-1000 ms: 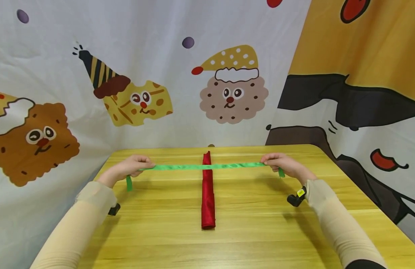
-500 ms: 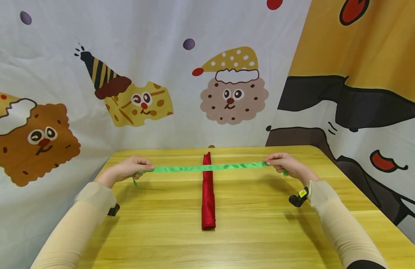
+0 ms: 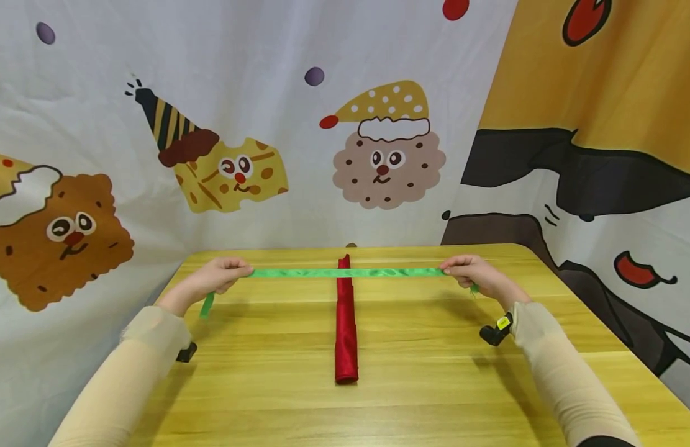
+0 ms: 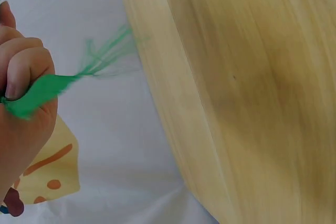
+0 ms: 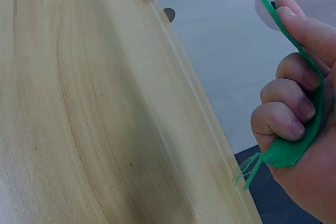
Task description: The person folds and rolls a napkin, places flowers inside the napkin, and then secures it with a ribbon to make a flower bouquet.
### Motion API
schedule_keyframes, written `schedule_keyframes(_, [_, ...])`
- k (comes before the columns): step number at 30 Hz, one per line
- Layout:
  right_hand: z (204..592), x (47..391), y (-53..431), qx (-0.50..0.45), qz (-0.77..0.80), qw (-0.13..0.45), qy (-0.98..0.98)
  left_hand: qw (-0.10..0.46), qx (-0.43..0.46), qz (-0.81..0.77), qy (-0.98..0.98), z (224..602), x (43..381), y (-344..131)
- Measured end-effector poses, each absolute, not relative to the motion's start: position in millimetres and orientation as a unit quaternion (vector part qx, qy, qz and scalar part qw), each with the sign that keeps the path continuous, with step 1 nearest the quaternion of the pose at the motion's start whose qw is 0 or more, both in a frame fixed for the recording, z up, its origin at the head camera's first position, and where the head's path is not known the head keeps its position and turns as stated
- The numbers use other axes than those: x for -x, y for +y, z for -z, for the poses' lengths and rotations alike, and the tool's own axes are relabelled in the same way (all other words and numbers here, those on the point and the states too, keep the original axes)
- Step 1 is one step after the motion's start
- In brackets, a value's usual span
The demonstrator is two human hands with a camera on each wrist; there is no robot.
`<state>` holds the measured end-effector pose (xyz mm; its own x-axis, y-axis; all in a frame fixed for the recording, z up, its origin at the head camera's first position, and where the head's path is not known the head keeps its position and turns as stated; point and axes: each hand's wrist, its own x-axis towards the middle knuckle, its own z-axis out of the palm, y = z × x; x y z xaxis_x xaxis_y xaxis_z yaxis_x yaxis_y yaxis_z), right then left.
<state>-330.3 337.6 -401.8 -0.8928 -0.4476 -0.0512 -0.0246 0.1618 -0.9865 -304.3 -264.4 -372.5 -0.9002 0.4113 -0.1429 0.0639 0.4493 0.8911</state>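
Observation:
A shiny green ribbon (image 3: 345, 273) is stretched straight and level between the two hands, held above the table. My left hand (image 3: 218, 277) pinches it near one end, and a short tail hangs below the fingers. In the left wrist view the frayed green tail (image 4: 47, 92) comes out past the curled fingers. My right hand (image 3: 473, 273) pinches the other end. In the right wrist view the ribbon (image 5: 294, 153) runs under the curled fingers, with loose threads at its tip. Beneath the stretched ribbon lies a rolled red cloth (image 3: 346, 335), pointing away from me.
The wooden table (image 3: 423, 379) has a far edge beyond the hands. A white curtain (image 3: 300, 223) printed with cartoon biscuits and cheese hangs behind and to the sides. A small black wrist camera (image 3: 495, 333) sits at the right wrist.
The ribbon's left end has risen slightly, so the ribbon is now level. The left tail has swung outward. The right hand shifted a little to the right early on; the red cloth has stayed put.

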Motion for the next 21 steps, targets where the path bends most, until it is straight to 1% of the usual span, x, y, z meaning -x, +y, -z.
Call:
schedule_keyframes(12, [409.8, 331.1, 334.4, 0.142, 0.567, 0.126, 0.802, 0.141, -0.132, -0.458, 0.868, 387.1, 312.4, -266.3])
schedule_keyframes(21, [409.9, 335.8, 331.3, 0.150, 0.570, 0.136, 0.796, 0.133, -0.135, -0.451, 0.872, 388.7, 314.4, -265.9])
